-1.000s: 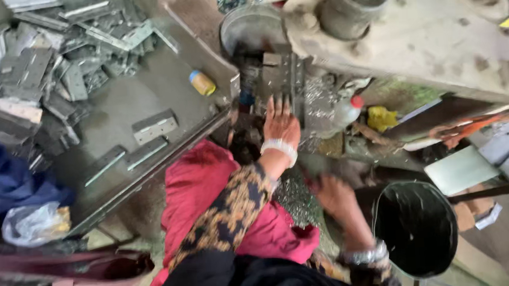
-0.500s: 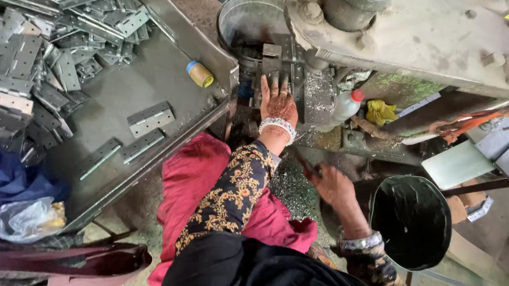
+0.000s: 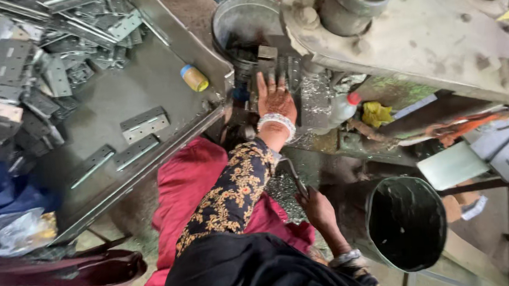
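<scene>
**Our hands at the press machine**

Our left hand [image 3: 275, 100] reaches out flat, fingers straight and close together, and lies on the small metal block [image 3: 268, 61] at the bed of the big press machine [image 3: 437, 28]. It pinches nothing; the palm faces down. A white beaded bracelet [image 3: 277, 122] sits on the wrist, and a dark sleeve with gold flowers [image 3: 234, 192] covers the arm.

Our right hand [image 3: 318, 210] is lower down, near our lap. Its fingers curl around a thin grey metal strip [image 3: 292, 176] that pokes up toward the left arm. We cannot tell how tight the hold is, because the hand is in shadow. A silver bangle [image 3: 347, 257] is on that wrist.

Just right of the left hand stands a clear plastic bottle with a red cap [image 3: 344, 107], tilted on the messy ledge. Next to it is a crumpled yellow rag [image 3: 378, 113]. Behind the metal block is a round steel tub [image 3: 246, 18].

On the left is a wide metal tray [image 3: 160, 78]. A few flat hinges [image 3: 144, 124] lie alone on its bare part, and a big pile of hinges [image 3: 17, 76] fills its far corner. A small yellow tube with a blue cap [image 3: 194, 78] lies on the tray near the rim.

A black bucket [image 3: 406, 222] stands on the right, near the right hand. Red cloth [image 3: 186, 183] covers our lap.
</scene>
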{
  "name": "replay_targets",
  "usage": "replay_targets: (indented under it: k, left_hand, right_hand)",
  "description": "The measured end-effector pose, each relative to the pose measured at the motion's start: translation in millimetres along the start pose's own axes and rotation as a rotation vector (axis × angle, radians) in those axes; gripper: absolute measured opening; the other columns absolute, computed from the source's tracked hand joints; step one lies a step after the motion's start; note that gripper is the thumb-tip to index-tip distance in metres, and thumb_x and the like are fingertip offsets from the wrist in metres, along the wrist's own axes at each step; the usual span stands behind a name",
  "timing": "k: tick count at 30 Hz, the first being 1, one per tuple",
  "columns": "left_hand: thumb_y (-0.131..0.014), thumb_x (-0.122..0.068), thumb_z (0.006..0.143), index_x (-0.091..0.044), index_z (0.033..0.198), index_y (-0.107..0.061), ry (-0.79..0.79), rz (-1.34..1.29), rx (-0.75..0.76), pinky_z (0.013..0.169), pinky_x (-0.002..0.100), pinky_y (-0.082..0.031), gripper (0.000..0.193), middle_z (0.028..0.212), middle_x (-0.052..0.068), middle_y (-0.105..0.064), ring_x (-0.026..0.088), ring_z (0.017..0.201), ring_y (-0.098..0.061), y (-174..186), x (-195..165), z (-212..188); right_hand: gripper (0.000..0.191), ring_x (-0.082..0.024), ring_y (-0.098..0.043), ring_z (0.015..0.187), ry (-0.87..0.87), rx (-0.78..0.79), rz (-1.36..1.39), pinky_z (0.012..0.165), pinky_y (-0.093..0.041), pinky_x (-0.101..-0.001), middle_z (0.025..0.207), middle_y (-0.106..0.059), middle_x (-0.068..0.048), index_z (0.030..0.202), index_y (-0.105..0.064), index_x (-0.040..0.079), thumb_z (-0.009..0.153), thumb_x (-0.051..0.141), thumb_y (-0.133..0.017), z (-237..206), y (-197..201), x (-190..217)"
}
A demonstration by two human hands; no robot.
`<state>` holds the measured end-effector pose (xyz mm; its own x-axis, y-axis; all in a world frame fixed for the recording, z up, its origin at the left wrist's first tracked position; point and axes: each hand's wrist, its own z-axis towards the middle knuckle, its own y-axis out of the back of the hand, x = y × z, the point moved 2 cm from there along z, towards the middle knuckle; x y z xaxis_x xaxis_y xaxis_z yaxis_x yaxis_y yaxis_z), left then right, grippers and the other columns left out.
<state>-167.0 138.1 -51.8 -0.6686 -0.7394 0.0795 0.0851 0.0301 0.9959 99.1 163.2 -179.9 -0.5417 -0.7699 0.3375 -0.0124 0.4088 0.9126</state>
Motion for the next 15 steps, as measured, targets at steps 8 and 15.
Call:
replay_targets:
  k: [8, 15]
  left_hand:
    - [-0.040, -0.023, 0.101, -0.017, 0.140, -0.057, -0.177, 0.005, 0.027, 0.122, 0.061, 0.004, 0.043, 0.167, 0.008, -0.023, 0.032, 0.156, -0.013, 7, 4, -46]
    - [-0.043, -0.032, 0.109, -0.007, 0.146, -0.058, -0.350, -0.282, -0.301, 0.133, 0.060, -0.002, 0.047, 0.165, 0.011, -0.043, 0.026, 0.154, -0.031, -24, 24, -100]
  right_hand:
    - [0.052, -0.044, -0.068, 0.097, -0.021, -0.445, 0.063, 0.079, -0.055, -0.0524, 0.113, -0.070, -0.022, 0.129, -0.059, 0.007, 0.090, 0.041, -0.069, -1, 58, 17]
    - [0.048, -0.039, -0.068, 0.106, -0.018, -0.518, 0.207, 0.086, -0.054, -0.0491, 0.120, -0.069, -0.016, 0.127, -0.061, 0.010, 0.093, 0.043, -0.069, -5, 113, 50]
